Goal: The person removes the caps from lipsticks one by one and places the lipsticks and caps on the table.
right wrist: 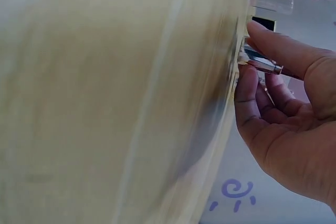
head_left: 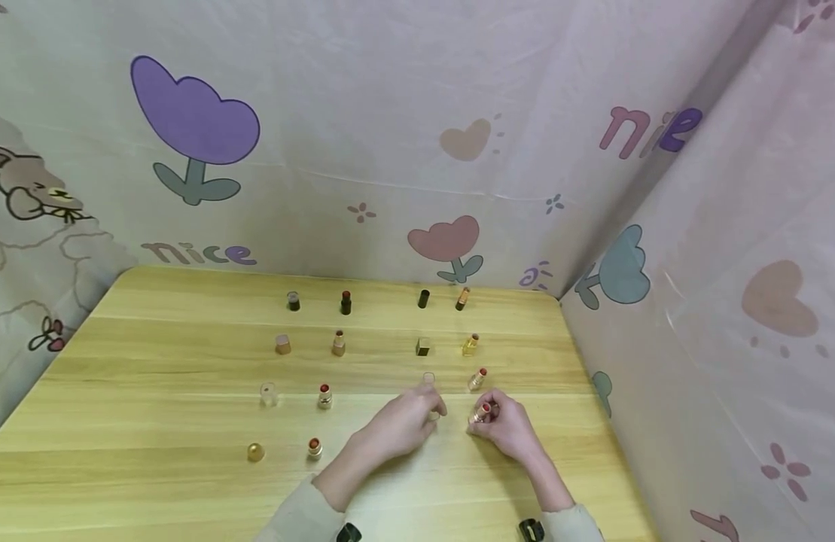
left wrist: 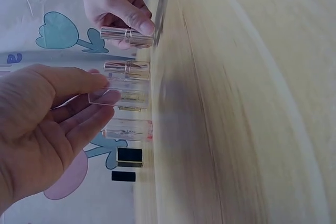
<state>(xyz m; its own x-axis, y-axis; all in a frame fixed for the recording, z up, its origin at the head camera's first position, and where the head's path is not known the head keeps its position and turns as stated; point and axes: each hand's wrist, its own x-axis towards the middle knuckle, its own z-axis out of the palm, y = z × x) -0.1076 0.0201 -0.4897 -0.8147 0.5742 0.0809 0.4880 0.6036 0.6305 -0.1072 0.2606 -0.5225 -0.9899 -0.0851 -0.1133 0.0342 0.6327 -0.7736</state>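
My left hand (head_left: 403, 421) pinches a clear lipstick cap (left wrist: 134, 88) between thumb and fingertips, low over the wooden table (head_left: 187, 497). To its right, my right hand (head_left: 508, 427) grips an uncapped lipstick (head_left: 481, 412) by its shiny gold tube, red tip up, with the base close to the tabletop. Just beyond the right hand stands another uncapped red lipstick (head_left: 477, 379). A second clear cap (head_left: 428, 378) stands beyond the left hand, partly covered by it in the head view.
Farther back are a gold lipstick (head_left: 470, 345), a square black cap (head_left: 423, 346), a black cap (head_left: 424, 299) and an orange lipstick (head_left: 462, 299). On the left, several lipsticks stand beside caps, including a round gold cap (head_left: 255, 452). Patterned curtain (head_left: 363, 150) borders the table.
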